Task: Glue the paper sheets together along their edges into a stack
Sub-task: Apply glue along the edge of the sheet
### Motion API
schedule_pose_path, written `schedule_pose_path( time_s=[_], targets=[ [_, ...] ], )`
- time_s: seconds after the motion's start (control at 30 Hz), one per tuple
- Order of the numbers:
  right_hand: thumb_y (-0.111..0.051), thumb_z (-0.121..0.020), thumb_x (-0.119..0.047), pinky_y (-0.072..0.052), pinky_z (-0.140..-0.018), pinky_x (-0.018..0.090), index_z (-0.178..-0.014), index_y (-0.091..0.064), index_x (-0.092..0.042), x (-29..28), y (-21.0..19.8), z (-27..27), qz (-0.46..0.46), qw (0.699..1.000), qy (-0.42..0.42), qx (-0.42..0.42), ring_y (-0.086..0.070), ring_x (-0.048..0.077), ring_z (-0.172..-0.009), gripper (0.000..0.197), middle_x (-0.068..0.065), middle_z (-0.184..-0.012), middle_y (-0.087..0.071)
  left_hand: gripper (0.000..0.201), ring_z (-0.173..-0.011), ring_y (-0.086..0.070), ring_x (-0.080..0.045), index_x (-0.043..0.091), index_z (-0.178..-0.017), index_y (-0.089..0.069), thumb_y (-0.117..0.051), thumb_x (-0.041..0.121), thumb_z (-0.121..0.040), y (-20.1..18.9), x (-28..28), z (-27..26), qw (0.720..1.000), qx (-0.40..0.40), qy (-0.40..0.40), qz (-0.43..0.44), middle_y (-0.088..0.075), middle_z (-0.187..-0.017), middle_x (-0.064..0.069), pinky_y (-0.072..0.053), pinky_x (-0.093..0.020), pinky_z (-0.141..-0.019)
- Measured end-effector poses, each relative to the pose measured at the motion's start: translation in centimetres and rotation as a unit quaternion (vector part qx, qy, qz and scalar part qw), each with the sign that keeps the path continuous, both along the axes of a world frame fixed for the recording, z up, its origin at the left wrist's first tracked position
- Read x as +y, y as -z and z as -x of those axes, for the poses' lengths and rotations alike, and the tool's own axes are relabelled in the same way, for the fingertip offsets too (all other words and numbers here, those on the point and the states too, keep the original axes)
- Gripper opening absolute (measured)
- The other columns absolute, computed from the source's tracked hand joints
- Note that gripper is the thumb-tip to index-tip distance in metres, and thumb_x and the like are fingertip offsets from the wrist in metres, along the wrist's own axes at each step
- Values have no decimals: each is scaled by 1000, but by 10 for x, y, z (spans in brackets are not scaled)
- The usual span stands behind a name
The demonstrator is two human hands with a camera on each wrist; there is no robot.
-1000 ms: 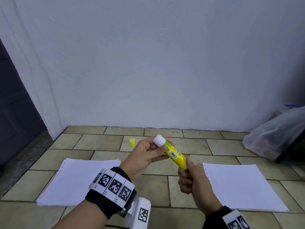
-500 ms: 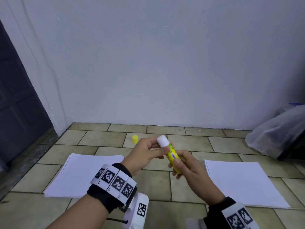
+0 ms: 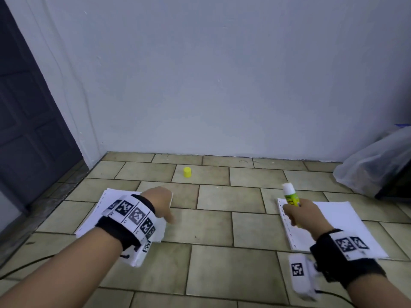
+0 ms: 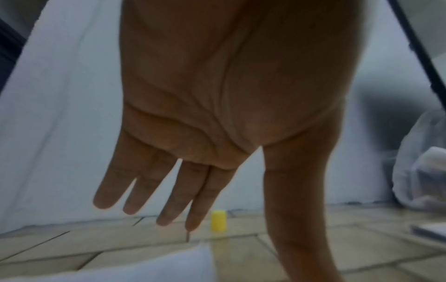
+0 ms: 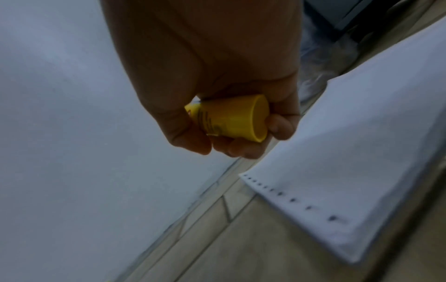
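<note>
In the head view the right hand (image 3: pixel 299 213) grips the uncapped glue stick (image 3: pixel 290 195) upright, white tip up, over the punched edge of the right paper stack (image 3: pixel 338 227), nearer it than the left hand (image 3: pixel 159 204), which hangs over the left paper stack (image 3: pixel 97 215); half a second ago both hands held the stick between the stacks. The left wrist view shows empty fingers (image 4: pixel 135 190) spread straight, the yellow cap (image 4: pixel 218 221) standing beyond them. In the right wrist view, fingers (image 5: pixel 241 147) curl round the stick's base, above that stack's hole row.

Matt white paper sheets (image 3: pixel 347 227), seemingly smooth plastic glue stick (image 3: pixel 291 195)
</note>
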State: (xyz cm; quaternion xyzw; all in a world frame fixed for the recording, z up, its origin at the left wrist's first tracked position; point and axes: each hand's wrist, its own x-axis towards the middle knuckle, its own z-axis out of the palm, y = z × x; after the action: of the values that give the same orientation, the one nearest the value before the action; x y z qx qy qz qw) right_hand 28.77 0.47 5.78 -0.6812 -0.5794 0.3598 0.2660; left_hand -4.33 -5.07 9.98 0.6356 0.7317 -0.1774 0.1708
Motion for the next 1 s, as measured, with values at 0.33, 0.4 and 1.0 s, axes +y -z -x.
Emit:
schedule_pose_path(
  time_s=[0.33, 0.4, 1.0],
  targets=[
    [-55, -85, -8, -30, -56, 28, -65, -46, -8, 1, 29, -19, 102, 991, -18, -88, -42, 19, -59, 23, 7, -62, -47, 40, -90, -47, -19, 31, -74, -37, -78, 34, -74, 36, -19, 23, 997, 60, -40, 12, -49, -97, 5, -44, -28, -88],
    [-55, -86, -9, -31, -57, 29, -67, -48, -7, 0, 31, -20, 104, 991, -17, -76, -43, 20, -61, 20, 9, -64, -48, 30, -96, -52, -17, 30, -90, -53, -78, 37, -74, 37, -22, 25, 997, 55, -44, 15, -55, -106, 5, -44, -27, -90],
    [-58, -85, -2, -40, -55, 26, -62, -53, -3, -6, 27, -28, 89, 995, -22, 33, -50, 21, -48, 23, 9, -51, -55, 39, -68, -46, -22, 14, -58, -36, -46, 21, -95, -6, -16, -22, 985, -13, 71, -155, -43, -65, -11, -36, -28, -63]
  ],
)
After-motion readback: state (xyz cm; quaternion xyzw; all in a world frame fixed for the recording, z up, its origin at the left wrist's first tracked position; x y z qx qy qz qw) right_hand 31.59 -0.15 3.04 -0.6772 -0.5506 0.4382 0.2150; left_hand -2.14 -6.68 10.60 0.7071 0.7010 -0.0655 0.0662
